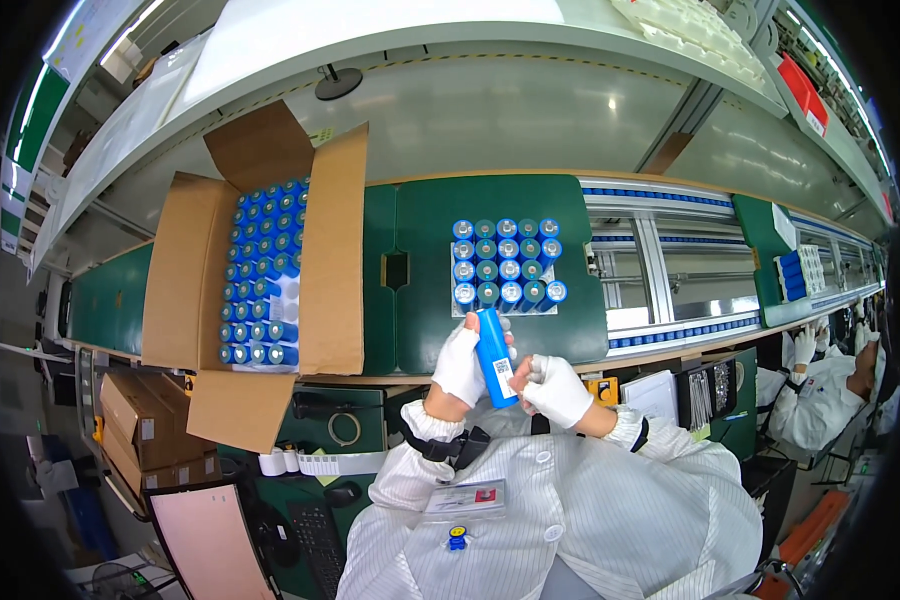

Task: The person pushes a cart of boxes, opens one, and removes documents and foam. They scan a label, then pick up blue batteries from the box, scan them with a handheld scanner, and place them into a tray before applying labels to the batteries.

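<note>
A blue cell (490, 345) is being held at the center of the frame, just below the middle, tilted so that its lower end is leaning to the right. It is being gripped by the left hand (458, 365), whose gloved fingers are being wrapped around its upper part. The right hand (558, 388) is being held with bent fingers at the lower end, near the white label (503, 370); whether anything is being pinched there cannot be told.

Above the hands, a block of cells (508, 262) is being carried upright on the green worktop (425, 210), with blue and dark green tops being shown in rows. At center left, more cells (260, 270) are being contained in an open carton (335, 250), its flaps being spread outward. Rollers (685, 333) are being shown along the right half, and a further group of cells (792, 276) is being carried on a green board (760, 245) beyond them. At lower left, a keyboard (317, 545) and a mouse (343, 494) are being shown beside a monitor (210, 540).
</note>
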The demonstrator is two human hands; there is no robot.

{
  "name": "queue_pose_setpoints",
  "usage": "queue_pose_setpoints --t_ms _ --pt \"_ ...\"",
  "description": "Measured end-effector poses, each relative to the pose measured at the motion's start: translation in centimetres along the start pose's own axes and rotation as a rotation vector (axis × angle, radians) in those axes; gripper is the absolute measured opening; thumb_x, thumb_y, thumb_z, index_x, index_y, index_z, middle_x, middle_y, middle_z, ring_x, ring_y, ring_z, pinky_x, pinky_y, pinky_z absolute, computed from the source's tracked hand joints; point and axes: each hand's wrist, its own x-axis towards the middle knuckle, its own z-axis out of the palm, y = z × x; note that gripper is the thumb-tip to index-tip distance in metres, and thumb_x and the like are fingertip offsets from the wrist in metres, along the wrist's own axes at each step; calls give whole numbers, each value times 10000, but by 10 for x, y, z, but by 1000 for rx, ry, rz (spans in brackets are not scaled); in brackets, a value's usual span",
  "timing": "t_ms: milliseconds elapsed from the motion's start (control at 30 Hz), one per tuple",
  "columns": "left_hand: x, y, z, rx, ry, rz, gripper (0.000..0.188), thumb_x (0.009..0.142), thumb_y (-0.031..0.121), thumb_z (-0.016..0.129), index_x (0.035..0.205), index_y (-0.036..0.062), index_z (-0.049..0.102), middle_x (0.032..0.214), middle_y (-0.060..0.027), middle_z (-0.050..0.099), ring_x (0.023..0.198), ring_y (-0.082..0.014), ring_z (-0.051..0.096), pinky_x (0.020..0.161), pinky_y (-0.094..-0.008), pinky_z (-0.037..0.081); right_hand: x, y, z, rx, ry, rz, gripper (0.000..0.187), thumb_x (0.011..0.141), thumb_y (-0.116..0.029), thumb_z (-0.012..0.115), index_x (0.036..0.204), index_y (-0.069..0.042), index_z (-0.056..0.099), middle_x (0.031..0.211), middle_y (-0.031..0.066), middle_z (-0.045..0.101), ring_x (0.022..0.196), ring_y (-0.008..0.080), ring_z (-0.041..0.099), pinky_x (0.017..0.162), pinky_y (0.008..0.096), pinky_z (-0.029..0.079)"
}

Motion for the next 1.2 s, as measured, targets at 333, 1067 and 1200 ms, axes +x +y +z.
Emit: queue_pose_setpoints --t_ms 333,1067,1200 --pt "-1 0 2 31 -1 45 502 967 470 523 1192 21 527 1059 -117 624 898 -228 624 775 -394 554 4 6 -1 -45 -7 -24 120 896 -109 655 854 -30 575 665 17 601 519 64 527 466 224 411" --pt "-2 -5 -2 69 -30 51 465 979 443 514 1192 29 518 1077 -122 619 911 -228 628 777 -391 556 3 7 -6 -32 -90 -102 127 900 -113 645 823 -44 572 677 -10 588 544 47 494 506 222 398" --pt "2 -9 -8 -37 -38 53 471 976 444 520 1200 30 517 1107 -123 609 949 -237 617 796 -405 549 5 9 -9 -11 -81 -123 115 895 -107 646 826 -45 577 674 -12 588 546 49 498 506 223 392"
